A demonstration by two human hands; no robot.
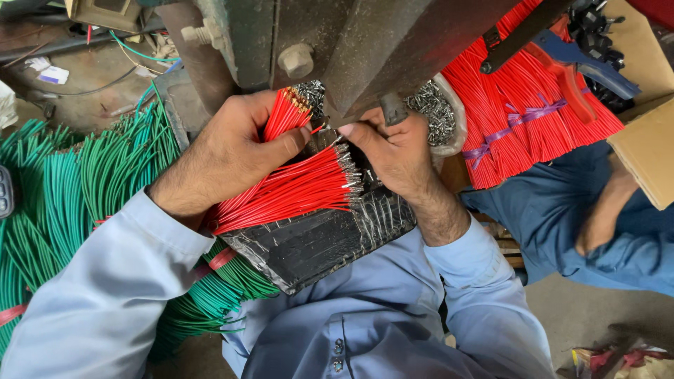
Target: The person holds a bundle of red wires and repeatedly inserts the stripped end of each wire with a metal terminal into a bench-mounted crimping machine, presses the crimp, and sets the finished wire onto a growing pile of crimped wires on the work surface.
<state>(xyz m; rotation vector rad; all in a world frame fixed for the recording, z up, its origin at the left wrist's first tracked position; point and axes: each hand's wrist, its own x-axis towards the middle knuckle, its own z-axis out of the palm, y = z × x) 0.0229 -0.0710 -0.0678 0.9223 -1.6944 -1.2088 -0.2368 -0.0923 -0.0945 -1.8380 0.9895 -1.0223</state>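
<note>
**Red wires fed under a dark steel press**

Pale blue shirt sleeves [105, 295] fill the bottom of the view, closest to the lens, and run up to both hands at the machine. Behind them, a heavy dark metal press frame [365, 42] with large bolts hangs over the work spot, standing on a grimy concrete floor [77, 77] strewn with loose cables and scraps. Large bundles of green insulated wire [77, 175] lie heaped on the left. On the right, a big fan of cut red wire lengths tied with purple string [526, 112] rests near a cardboard box [649, 151], and a seated person's blue trouser leg [554, 210] shows below it. A black plastic-wrapped rest pad [316, 242] sits in front of the press, with a pile of small silvery metal terminals [432, 112] just behind the hands.

The left hand [225, 154] is closed around a bunch of thin red wires [284, 116], thumb pressed across them, their bare tips pointing up toward the press. A second spread of red wires with metal terminals on their ends [302, 189] lies on the black pad, just beneath that hand. The right hand [393, 151] pinches its fingertips together right under the press head, beside the terminal ends; what it holds there is too small to tell.
</note>
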